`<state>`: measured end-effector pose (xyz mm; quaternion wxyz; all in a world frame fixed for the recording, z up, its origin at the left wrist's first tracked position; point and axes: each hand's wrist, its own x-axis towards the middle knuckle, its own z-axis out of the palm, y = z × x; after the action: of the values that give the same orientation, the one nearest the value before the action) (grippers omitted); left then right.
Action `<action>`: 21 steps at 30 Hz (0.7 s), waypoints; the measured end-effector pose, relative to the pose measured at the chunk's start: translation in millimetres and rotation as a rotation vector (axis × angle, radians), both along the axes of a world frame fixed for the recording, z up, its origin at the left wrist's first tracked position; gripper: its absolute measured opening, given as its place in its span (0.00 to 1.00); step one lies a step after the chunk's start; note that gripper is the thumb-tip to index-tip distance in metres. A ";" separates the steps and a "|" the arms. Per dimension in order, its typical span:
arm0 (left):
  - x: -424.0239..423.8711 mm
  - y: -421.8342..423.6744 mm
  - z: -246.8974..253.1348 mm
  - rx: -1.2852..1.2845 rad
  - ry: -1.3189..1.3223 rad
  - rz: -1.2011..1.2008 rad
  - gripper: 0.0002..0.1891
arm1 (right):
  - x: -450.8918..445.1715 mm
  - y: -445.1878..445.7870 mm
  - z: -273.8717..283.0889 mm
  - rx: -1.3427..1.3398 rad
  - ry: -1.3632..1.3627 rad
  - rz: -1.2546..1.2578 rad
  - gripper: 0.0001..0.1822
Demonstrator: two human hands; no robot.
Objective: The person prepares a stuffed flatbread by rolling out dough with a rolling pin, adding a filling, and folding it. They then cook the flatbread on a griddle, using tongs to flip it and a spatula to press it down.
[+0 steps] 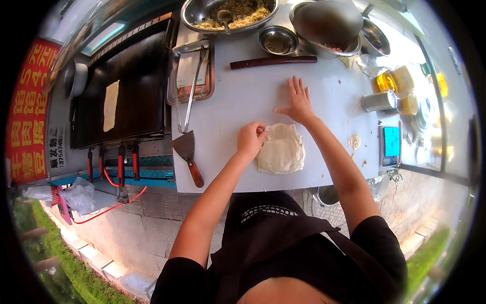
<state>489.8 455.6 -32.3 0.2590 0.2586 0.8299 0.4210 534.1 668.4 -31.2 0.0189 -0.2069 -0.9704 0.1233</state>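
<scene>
A thin, pale sheet of dough (283, 152) lies on the white work surface (243, 98) in front of me, roughly square with a wrinkled edge. My left hand (251, 140) pinches its upper left edge between thumb and fingers. Above the dough, my right hand (300, 102) is spread with the palm down over the surface and holds nothing. Farther back lies a dark wooden rolling pin (273, 62). A wide scraper (188, 157) with a wooden handle rests left of my left forearm.
A black griddle (140, 83) at left carries a dough strip (111, 106). Metal tongs (193, 91) lean across a tray (209, 85). Along the back stand a bowl of filling (231, 15) and a small steel bowl (278, 40). At right are a can (379, 101) and a digital scale (390, 146).
</scene>
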 end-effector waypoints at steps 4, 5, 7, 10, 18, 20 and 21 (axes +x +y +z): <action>-5.8 26.0 3.0 0.012 -0.127 -0.086 0.05 | -39.4 66.5 -15.6 0.195 0.066 -0.227 0.53; -11.3 29.6 4.7 -0.023 -0.111 -0.120 0.06 | -45.8 71.9 -11.3 0.265 0.007 -0.273 0.52; -23.5 24.4 6.3 -0.118 -0.094 -0.167 0.09 | -56.3 59.0 7.4 0.258 0.025 -0.176 0.36; -32.7 27.2 23.6 -0.058 0.078 -0.047 0.12 | -55.9 58.9 12.1 0.020 0.246 0.037 0.24; 7.5 -7.3 12.8 -0.125 0.613 -0.108 0.29 | 90.7 -16.6 39.5 -0.090 0.076 0.167 0.26; 30.0 -24.9 -10.4 -0.344 0.562 -0.227 0.34 | 122.9 -41.1 34.8 -0.029 -0.037 0.132 0.30; 27.9 -21.8 -8.9 -0.347 0.590 -0.227 0.34 | 125.4 -48.1 32.3 0.041 -0.056 0.104 0.32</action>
<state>517.7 433.8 -41.2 0.0933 0.4120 0.8939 0.1497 659.5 620.3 1.1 -0.0102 -0.1591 -0.9823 0.0983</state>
